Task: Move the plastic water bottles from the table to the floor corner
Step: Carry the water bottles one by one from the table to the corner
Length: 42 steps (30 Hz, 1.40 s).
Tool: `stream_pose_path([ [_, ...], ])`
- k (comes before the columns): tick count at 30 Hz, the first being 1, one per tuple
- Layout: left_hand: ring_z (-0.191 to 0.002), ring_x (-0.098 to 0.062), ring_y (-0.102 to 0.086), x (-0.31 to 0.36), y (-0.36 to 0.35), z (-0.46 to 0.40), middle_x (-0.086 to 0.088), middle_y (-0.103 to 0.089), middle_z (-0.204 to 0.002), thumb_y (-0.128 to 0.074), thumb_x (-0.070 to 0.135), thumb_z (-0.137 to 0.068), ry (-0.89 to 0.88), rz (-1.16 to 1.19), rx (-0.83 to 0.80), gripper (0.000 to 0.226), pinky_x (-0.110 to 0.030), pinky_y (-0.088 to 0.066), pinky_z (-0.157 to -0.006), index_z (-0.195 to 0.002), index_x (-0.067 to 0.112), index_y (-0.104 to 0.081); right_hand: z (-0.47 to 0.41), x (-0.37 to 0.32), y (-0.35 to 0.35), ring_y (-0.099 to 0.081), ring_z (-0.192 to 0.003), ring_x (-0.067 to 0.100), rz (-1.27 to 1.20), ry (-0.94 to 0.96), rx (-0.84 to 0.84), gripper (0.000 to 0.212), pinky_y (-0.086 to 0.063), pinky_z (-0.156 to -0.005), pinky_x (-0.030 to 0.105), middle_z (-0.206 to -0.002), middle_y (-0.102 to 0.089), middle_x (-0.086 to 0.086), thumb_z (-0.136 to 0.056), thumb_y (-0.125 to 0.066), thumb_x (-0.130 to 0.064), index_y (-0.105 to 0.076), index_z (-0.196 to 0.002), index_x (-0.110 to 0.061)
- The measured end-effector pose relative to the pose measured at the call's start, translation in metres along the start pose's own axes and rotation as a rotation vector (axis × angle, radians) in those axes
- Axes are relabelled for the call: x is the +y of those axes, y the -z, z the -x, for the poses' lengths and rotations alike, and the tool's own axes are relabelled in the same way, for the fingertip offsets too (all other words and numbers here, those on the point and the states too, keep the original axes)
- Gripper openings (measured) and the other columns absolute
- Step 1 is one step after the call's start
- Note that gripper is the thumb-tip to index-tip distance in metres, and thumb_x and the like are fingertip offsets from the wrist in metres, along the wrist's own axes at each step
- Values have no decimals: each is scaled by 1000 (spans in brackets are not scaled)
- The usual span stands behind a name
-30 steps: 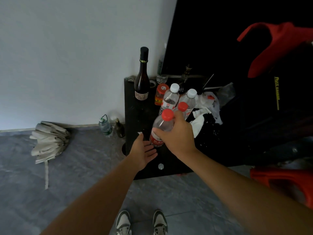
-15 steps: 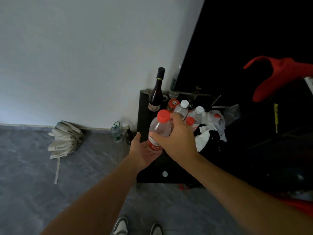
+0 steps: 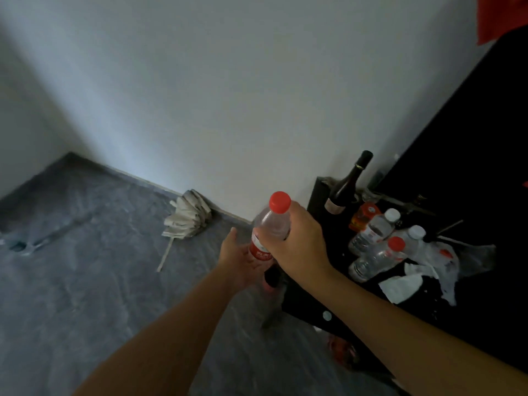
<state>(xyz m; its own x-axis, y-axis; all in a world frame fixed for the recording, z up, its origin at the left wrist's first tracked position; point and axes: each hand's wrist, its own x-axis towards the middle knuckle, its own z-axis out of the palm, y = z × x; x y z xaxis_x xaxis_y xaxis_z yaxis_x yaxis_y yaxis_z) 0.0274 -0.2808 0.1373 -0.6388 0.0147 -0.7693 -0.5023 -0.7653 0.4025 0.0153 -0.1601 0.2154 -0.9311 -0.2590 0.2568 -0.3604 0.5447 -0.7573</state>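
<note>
**Red-capped bottle held in both hands beside the counter**

The right hand (image 3: 297, 247) is wrapped around the upper body of a clear water bottle (image 3: 271, 224) with a red cap and red label, holding it upright in the air just off the left edge of the black counter (image 3: 317, 192). The left hand (image 3: 243, 258) is spread palm-up under and against the bottle's lower part, touching the label area; fingers not closed around it. The bottle's bottom is hidden behind the hands.

3 more plastic bottles (image 3: 380, 241) remain on the counter: 2 with white caps, 1 with a red cap, leaning close together. Behind them stand a dark wine bottle (image 3: 347, 185) and a small orange container (image 3: 363, 215). White crumpled paper (image 3: 405, 284) lies to their right.

On the grey floor (image 3: 85, 281) a folded pale umbrella (image 3: 187, 218) lies against the white wall (image 3: 228, 95), well apart from the hands. The floor corner (image 3: 68, 155) sits far left, blurred.
</note>
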Motion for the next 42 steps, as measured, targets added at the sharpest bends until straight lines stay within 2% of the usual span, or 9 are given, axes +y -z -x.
stream_pose_path([
  [3, -71, -32, -72, 26, 37, 17, -24, -72, -74, -32, 64, -93, -44, 62, 12, 85, -42, -55, -69, -131, -9, -52, -3, -30, -34, -61, -84, 8, 1, 55, -52, 38, -56, -74, 31, -91, -63, -8, -74, -76, -44, -58, -100, -23],
  [7, -90, -36, -69, 67, 94, 38, -25, -72, -91, -32, 65, -93, -98, 140, 33, 83, -45, -56, -84, -128, -7, -55, -6, -79, -85, -59, -80, 4, 0, 131, -105, 35, -51, -72, 17, -90, -63, -10, -76, -76, -43, -58, -98, -24],
  [10, -77, -32, -69, 98, 137, 57, -21, -71, -76, -33, 61, -94, -132, 178, 60, 77, -43, -56, -75, -124, -6, -56, -8, -118, -127, -60, -84, 4, -13, 164, -149, 40, -52, -75, 19, -94, -64, -10, -76, -74, -47, -57, -103, -24],
  [14, -107, -37, -64, 138, 202, 80, -26, -65, -118, -34, 65, -91, -157, 237, 99, 82, -47, -54, -90, -129, -4, -55, -8, -167, -186, -61, -85, 5, -15, 209, -204, 43, -56, -75, 25, -95, -63, -11, -75, -72, -53, -56, -105, -26],
  [17, -119, -39, -58, 167, 249, 94, -29, -57, -130, -33, 68, -89, -164, 283, 112, 89, -49, -44, -104, -136, -6, -48, -9, -202, -228, -61, -84, 5, -10, 240, -221, 45, -57, -76, 27, -95, -63, -11, -73, -72, -56, -56, -104, -27],
  [24, -116, -41, -58, 223, 336, 120, -31, -57, -127, -36, 64, -91, -229, 444, 123, 86, -48, -52, -89, -133, -10, -48, -14, -276, -313, -56, -83, 3, -53, 348, -331, 43, -35, -73, 3, -97, -64, -9, -75, -76, -47, -59, -105, -21],
  [29, -112, -38, -60, 266, 389, 129, -28, -61, -120, -35, 65, -92, -288, 529, 140, 86, -46, -48, -99, -133, -9, -49, -28, -315, -378, -62, -84, 9, -108, 390, -415, 41, -55, -77, 27, -93, -65, -7, -74, -76, -46, -58, -101, -20],
  [34, -109, -37, -61, 310, 444, 136, -29, -62, -117, -29, 66, -93, -357, 592, 156, 87, -44, -49, -95, -133, -9, -49, -47, -356, -445, -60, -84, 7, -116, 448, -506, 42, -50, -75, 20, -94, -65, -6, -74, -76, -47, -59, -101, -20],
  [42, -119, -38, -59, 370, 536, 144, -30, -59, -127, -30, 67, -92, -413, 674, 233, 90, -45, -47, -101, -131, -10, -50, -58, -419, -546, -63, -85, 10, -163, 483, -639, 41, -57, -78, 32, -94, -64, -5, -73, -77, -44, -58, -101, -21],
])
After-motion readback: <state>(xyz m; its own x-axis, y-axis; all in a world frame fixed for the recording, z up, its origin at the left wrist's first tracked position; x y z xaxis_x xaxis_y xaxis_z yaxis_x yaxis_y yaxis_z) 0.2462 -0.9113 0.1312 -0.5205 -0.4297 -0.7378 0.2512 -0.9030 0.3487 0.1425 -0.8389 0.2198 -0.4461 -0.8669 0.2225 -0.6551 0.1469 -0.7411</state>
